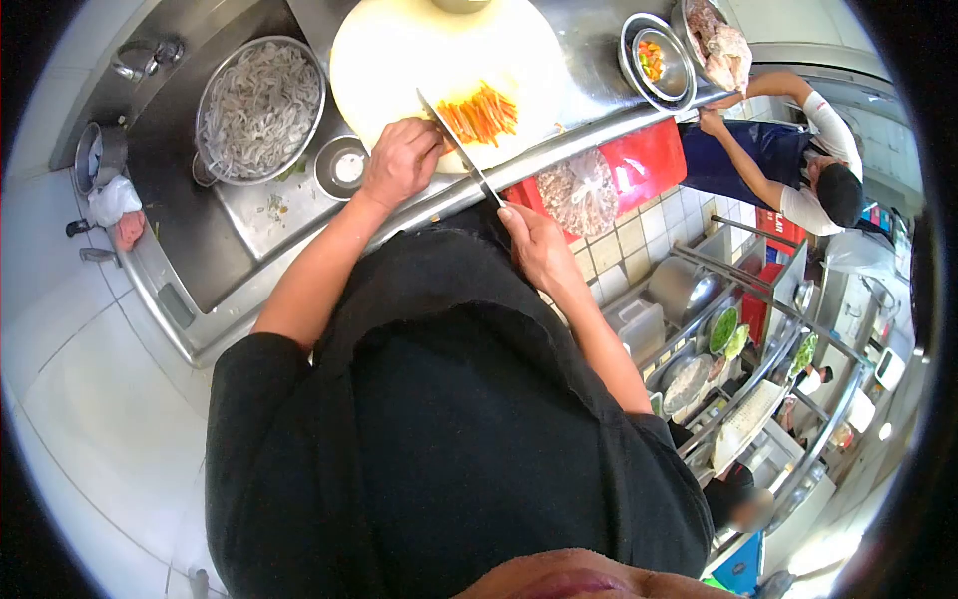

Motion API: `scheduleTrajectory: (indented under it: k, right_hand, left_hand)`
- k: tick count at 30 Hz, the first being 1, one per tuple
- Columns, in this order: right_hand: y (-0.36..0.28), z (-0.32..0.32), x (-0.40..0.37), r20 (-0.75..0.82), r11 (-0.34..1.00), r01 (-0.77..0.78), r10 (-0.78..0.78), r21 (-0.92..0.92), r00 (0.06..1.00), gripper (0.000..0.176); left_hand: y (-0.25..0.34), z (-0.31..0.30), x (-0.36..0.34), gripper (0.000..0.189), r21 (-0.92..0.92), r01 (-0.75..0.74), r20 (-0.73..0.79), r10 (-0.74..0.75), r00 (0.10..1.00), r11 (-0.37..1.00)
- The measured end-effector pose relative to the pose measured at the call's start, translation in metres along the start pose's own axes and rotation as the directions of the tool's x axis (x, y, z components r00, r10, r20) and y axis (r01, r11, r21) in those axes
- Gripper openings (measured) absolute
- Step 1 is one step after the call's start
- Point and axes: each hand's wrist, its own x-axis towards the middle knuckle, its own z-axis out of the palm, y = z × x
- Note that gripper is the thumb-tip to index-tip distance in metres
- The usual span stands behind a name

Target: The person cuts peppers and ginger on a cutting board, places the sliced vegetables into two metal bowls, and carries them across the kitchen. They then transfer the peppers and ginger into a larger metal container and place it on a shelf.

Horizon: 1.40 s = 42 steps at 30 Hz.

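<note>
My right hand point(541, 245) is closed around the handle of a kitchen knife point(461, 147). Its blade lies diagonally over the round, pale cutting board point(399, 50), along the near-left side of a pile of orange vegetable strips, which look like carrot point(484, 115). Curled fingers of my left hand point(404, 160) rest at the board's near edge, against or just beside the blade. Whatever those fingers may hold is hidden. Left of that hand, a small metal bowl point(324, 178) has something whitish inside.
A large metal bowl of greyish-white strips point(261, 110) sits in the sink point(225, 265). Nested bowls point(627, 60) with diced vegetables stand at right, beside a bowl of raw meat point(720, 45). Below the counter, a red crate point(654, 155) bears a filled plastic bag. A co-worker point(798, 160) stands at right.
</note>
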Motion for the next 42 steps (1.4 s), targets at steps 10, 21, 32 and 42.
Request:
scheduleTrajectory:
  k: [10, 21, 32, 42]
  right_hand:
    - [-0.002, -0.001, 0.001, 0.008, 1.000, 0.023, -0.022, -0.020, 1.000, 0.047]
    - [-0.008, -0.003, -0.005, 0.027, 0.999, -0.013, 0.014, -0.035, 1.000, 0.051]
    - [0.022, 0.013, 0.013, -0.104, 0.970, 0.223, -0.232, -0.091, 0.967, 0.054]
    - [0.001, 0.001, 0.010, 0.062, 0.999, 0.029, -0.028, -0.020, 0.998, 0.051]
  left_hand:
    - [0.000, -0.001, -0.002, 0.014, 0.018, -0.026, -0.017, 0.026, 1.000, 1.000]
    - [-0.001, -0.004, -0.004, 0.013, -0.012, -0.027, 0.001, 0.027, 1.000, 1.000]
    - [-0.005, -0.001, -0.008, 0.012, -0.013, -0.036, -0.016, 0.036, 0.999, 0.999]
    - [-0.002, 0.000, -0.009, 0.008, 0.000, -0.021, -0.077, 0.021, 0.997, 1.000]
